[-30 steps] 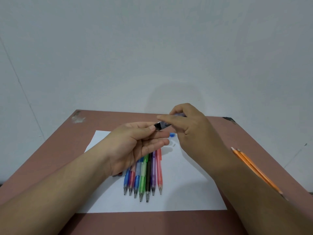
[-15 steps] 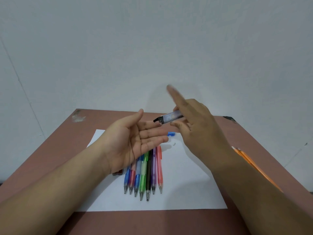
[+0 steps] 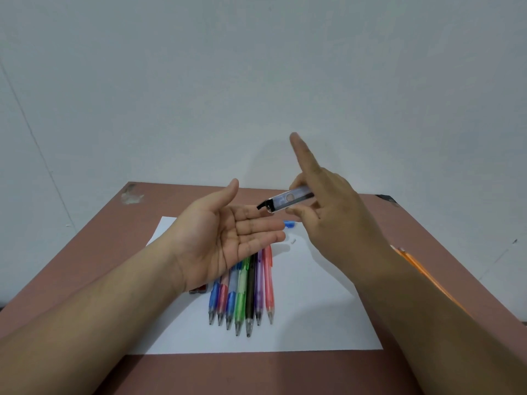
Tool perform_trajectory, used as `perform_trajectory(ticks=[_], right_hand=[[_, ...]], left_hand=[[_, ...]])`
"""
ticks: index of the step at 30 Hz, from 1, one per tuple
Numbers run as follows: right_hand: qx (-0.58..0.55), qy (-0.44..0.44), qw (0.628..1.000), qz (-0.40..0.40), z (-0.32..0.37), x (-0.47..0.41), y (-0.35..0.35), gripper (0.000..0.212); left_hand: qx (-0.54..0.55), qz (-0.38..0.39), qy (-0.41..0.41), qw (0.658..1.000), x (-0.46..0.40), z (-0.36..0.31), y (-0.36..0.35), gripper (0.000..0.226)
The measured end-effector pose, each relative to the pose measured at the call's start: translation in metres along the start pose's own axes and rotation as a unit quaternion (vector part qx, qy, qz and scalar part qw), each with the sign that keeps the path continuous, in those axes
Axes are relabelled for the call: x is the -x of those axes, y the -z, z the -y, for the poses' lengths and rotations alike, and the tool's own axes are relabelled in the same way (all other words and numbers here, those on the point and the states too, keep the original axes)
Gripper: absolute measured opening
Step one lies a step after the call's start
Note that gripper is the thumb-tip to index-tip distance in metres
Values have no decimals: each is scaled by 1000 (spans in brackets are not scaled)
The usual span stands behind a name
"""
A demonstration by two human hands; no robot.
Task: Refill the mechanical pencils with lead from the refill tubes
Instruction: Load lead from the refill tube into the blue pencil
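My right hand (image 3: 328, 212) pinches a clear lead refill tube (image 3: 288, 201) with its black cap flipped open, tilted so the open end points down-left over my left palm. Its index finger sticks straight up. My left hand (image 3: 225, 235) lies open, palm up, fingers straight, just under the tube's mouth and holding nothing I can make out. Several coloured mechanical pencils (image 3: 245, 292) lie side by side on a white sheet of paper (image 3: 313, 317), tips toward me, their upper ends hidden by my left hand.
A small blue cap (image 3: 289, 223) and a tiny white piece (image 3: 293, 240) lie on the paper beyond the pencils. A dark red object (image 3: 198, 289) peeks from under my left wrist. Two orange pencils (image 3: 413, 260) rest on the brown table (image 3: 94, 266) at right.
My left hand let go of the tube's cap and opened flat, palm up. My right hand tilted the tube over it and raised its index finger, higher now than half a second ago.
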State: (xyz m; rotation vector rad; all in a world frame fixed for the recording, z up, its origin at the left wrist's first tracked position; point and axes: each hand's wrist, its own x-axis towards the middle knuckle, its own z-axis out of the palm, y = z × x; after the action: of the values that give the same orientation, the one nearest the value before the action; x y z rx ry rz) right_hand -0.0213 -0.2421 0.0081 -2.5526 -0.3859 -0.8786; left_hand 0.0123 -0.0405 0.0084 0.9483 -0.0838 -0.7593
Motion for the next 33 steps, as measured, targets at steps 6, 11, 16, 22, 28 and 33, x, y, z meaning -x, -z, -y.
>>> perform_trajectory(ticks=[6, 11, 16, 22, 28, 33], right_hand=[[29, 45, 999, -8, -4, 1, -2, 78], [34, 46, 998, -19, -1, 1, 1, 79], [-12, 4, 1000, 8, -2, 0, 1, 98], [21, 61, 998, -15, -8, 1, -3, 72], [29, 84, 996, -10, -11, 0, -6, 66], [32, 51, 998, -30, -7, 0, -3, 82]], left_hand=[[-7, 4, 0, 1000, 0, 0, 0, 75], [-3, 10, 1, 1000, 0, 0, 2, 76], [-11, 17, 2, 1000, 1, -1, 2, 77], [-18, 9, -3, 1000, 3, -1, 1, 75], [-20, 10, -1, 1000, 3, -1, 1, 75], [-18, -3, 0, 1000, 2, 0, 1, 75]])
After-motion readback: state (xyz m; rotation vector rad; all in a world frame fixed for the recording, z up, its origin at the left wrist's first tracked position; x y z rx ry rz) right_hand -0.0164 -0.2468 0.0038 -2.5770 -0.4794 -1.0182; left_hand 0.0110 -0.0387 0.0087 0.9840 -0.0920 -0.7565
